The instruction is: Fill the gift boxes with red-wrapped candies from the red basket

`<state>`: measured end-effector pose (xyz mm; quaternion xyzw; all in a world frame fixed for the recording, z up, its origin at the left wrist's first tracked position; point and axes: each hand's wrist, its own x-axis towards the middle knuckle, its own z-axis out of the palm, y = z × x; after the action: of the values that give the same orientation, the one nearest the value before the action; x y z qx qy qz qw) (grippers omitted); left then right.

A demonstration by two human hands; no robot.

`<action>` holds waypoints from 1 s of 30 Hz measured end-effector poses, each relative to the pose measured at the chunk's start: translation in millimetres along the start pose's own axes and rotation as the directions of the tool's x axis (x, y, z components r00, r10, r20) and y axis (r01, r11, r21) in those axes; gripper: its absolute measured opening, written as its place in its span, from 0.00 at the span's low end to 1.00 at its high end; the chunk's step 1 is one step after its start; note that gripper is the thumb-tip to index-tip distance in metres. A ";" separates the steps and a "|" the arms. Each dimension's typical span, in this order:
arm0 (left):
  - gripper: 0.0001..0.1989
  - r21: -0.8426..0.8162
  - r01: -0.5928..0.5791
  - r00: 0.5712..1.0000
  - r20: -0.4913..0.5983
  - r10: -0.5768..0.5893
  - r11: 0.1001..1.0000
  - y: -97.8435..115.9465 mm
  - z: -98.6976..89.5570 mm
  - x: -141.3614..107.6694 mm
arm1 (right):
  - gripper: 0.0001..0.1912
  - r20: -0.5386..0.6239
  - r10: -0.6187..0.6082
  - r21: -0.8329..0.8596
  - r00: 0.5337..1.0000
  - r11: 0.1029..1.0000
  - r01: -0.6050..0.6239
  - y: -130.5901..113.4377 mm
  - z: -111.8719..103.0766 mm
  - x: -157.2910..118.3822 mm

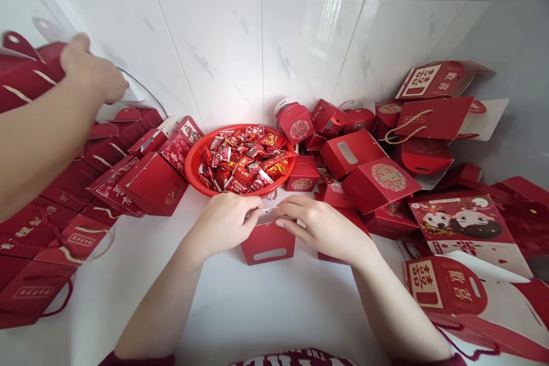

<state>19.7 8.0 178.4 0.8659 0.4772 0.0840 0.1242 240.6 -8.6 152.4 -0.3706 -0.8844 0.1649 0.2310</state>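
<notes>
A small red paper gift box (270, 243) stands upright on the white table just in front of me, with an oblong cut-out low on its near face. My left hand (229, 223) pinches the pale flap at its top left, thumb pressed to the fingers. From the other side, my right hand (328, 226) has its bent fingers on the top right edge of the same box. What lies inside is hidden by the flap and my hands. Right behind the box sits a red plastic basin (191, 174) heaped with wrapped candies (242, 163).
At left, another person's hand (92, 71) rests against a red box (54, 57) above rows of rope-handled red boxes (79, 237). Many loose red boxes (384, 183) pile up at right, some printed with cartoon figures. A white tiled wall (214, 51) stands behind.
</notes>
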 end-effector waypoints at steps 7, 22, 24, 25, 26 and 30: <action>0.11 -0.157 0.019 0.999 -0.039 -0.025 0.987 8.9 9.6 3.8 | 0.12 -0.023 0.239 -0.052 0.971 0.969 -0.240 -2.2 10.3 4.6; 0.27 -0.291 -0.112 0.962 0.209 0.178 0.950 -27.2 -9.9 6.0 | 0.28 0.126 0.272 0.011 0.954 0.961 -0.275 6.5 -6.9 -5.8; 0.30 -0.290 -0.106 0.963 0.207 0.170 0.951 -32.7 -12.3 6.2 | 0.30 0.163 0.212 0.051 0.964 0.974 -0.222 9.3 -4.3 -6.1; 0.31 -0.291 -0.099 0.965 0.205 0.163 0.952 -34.4 -12.9 5.9 | 0.30 0.174 0.189 0.075 0.966 0.976 -0.204 10.1 -3.1 -5.9; 0.31 -0.292 -0.087 0.967 0.206 0.151 0.953 -35.4 -13.2 5.4 | 0.29 0.178 0.173 0.101 0.969 0.976 -0.193 10.4 -2.4 -5.3; 0.31 -0.291 -0.045 0.970 0.217 0.112 0.956 -34.0 -10.7 3.4 | 0.18 0.139 0.136 0.187 0.981 0.969 -0.161 6.4 -10.0 1.0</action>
<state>-8.7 29.8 178.7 0.8613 0.4077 0.0551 0.2983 249.0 -2.3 158.1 -0.3998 -0.8462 0.2916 0.1977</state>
